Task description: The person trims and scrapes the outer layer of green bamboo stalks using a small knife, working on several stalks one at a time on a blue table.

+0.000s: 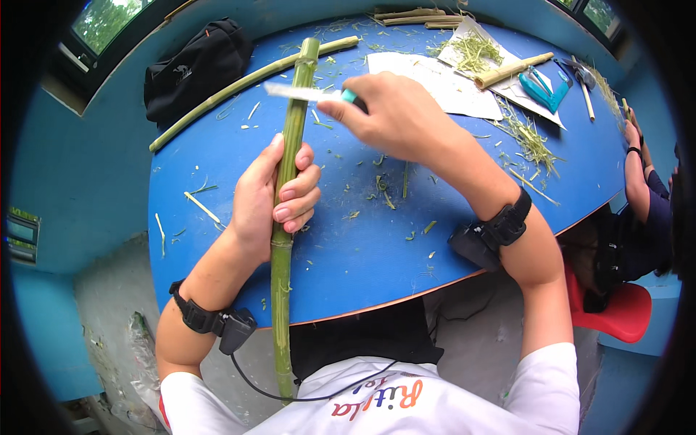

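Bamboo (pixel 281 275) runs from eleven o'clock to seven, left hand (pixel 257 188) clamped round it above the worktop (pixel 348 268), right hand (pixel 395 116) gripping a knife (pixel 312 95) near its top; I'd shave shallowly, away from the left hand.

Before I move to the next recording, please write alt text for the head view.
A person's left hand grips a long green bamboo pole while the right hand holds a knife across its upper part. Below is a blue table strewn with shavings; another person shows at far right.
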The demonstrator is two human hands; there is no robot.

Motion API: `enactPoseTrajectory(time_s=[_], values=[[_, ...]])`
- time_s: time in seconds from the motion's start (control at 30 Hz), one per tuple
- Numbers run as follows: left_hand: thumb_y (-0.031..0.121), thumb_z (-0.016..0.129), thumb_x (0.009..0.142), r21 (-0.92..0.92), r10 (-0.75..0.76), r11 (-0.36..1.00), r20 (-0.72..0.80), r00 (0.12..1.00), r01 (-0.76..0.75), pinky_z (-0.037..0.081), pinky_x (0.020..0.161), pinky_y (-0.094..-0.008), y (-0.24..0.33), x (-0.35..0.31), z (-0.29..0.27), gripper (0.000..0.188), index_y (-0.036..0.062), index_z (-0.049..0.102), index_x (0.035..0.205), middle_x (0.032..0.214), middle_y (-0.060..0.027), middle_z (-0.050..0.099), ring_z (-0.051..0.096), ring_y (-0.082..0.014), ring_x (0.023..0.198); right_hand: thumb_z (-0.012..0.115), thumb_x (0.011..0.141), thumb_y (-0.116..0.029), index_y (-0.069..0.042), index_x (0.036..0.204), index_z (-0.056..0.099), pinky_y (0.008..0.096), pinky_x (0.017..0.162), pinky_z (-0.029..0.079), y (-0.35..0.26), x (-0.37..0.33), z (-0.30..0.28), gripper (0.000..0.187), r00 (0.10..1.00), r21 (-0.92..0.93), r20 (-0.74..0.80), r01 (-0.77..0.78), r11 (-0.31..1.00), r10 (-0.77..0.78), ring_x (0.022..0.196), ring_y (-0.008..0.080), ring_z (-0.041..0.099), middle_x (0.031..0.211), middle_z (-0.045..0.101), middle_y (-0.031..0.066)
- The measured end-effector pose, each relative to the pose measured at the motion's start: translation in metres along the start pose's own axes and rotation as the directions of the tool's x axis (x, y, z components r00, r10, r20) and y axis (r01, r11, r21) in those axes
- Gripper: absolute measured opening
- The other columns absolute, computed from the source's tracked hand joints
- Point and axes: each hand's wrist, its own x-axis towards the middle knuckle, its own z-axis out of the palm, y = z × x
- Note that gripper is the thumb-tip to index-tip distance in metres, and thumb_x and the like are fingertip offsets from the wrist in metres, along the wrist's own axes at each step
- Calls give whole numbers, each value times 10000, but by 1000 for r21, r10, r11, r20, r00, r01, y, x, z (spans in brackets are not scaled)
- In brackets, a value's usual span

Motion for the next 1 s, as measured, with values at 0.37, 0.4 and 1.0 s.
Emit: enactPoseTrajectory(time_s=[0.37,0.4,1.0], values=[[311,269,1001,156,117,984,-239,964,-81,328,363,-194,-10,2,7,295,74,430,928,611,35,336,322,-41,420,550,888,-470,4,732,620,482,638,475,-10,-19,-2,503,970,1,233,66,998,-64,674,412,602,647,596,219],[330,296,1007,276,191,954,-249,949,-119,326,368,-192,-14,2,12,296,77,429,930,620,30,354,333,-38,427,553,888,-471,3,732,622,482,635,476,-9,-20,-3,504,972,-7,228,57,998,-54,669,411,602,640,595,216],[350,445,993,539,246,841,-298,922,-50,373,406,-200,-22,3,13,314,46,494,930,610,5,476,426,-55,428,531,896,-480,5,717,616,484,650,478,-8,-15,-9,523,977,-17,211,1,1000,3,683,417,607,663,608,222]])
